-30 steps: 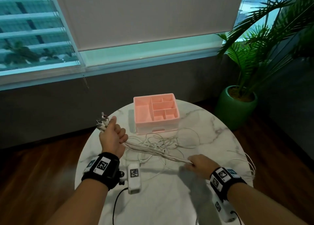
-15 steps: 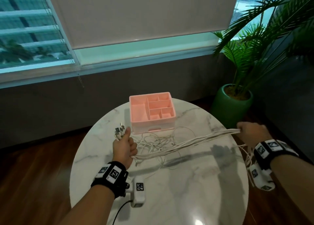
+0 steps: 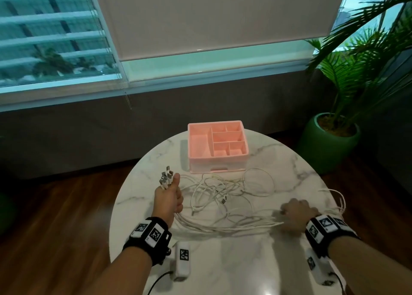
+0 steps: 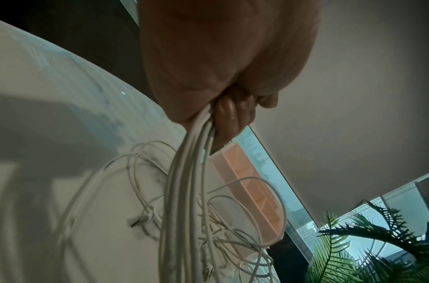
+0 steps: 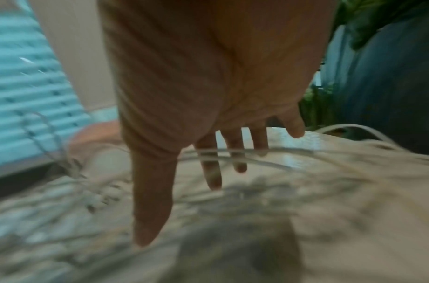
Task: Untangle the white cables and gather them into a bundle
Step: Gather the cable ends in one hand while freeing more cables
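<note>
The left hand point(image 3: 168, 200) grips the white cables point(image 3: 225, 226) just below their plugs, thumb up. The right hand point(image 3: 294, 219) hovers over the strands with fingers straight, holding nothing. Tangled loops lie beyond both hands, before the pink organizer point(image 3: 217, 146). Advice: close loosely around the strands near the left fist, then comb outward slowly.

Right wrist view, motion-blurred throughout: table top point(image 5: 353, 191) and white cables point(image 5: 257, 153) smeared into streaks; whether the right hand point(image 5: 208, 86) touches any strand cannot be told; pink organiser point(image 5: 92, 134) a vague blur at left centre. Left wrist view: left hand point(image 4: 220, 57) cut by the upper edge, its fingers point(image 4: 229, 113) mostly hidden; cables run off the lower edge.
</note>
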{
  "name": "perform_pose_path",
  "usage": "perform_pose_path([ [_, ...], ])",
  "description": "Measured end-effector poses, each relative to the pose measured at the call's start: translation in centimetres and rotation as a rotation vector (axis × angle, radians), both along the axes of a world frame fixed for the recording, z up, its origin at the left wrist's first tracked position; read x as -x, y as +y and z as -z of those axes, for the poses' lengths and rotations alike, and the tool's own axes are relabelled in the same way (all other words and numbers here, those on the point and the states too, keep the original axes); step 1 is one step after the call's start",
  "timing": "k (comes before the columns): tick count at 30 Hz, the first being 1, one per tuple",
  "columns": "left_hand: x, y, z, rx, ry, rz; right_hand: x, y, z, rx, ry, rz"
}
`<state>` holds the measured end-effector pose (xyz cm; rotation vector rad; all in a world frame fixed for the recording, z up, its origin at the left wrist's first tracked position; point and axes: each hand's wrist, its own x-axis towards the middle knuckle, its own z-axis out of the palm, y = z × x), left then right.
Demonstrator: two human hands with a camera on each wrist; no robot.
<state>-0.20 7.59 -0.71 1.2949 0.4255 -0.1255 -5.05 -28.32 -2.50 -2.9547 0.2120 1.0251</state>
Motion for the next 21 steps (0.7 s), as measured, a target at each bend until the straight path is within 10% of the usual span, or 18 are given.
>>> perform_pose_path([
  [9,0.3,-1.2,-0.8,-0.165,-0.006,0.124,-5.5,16.1,-9.5,-0.833,-0.364,-0.186],
  [21,1.4,-0.9,-0.7,-0.235,-0.054,0.189,-4.9,23.2,-7.9,-1.055,-0.418,-0.204],
])
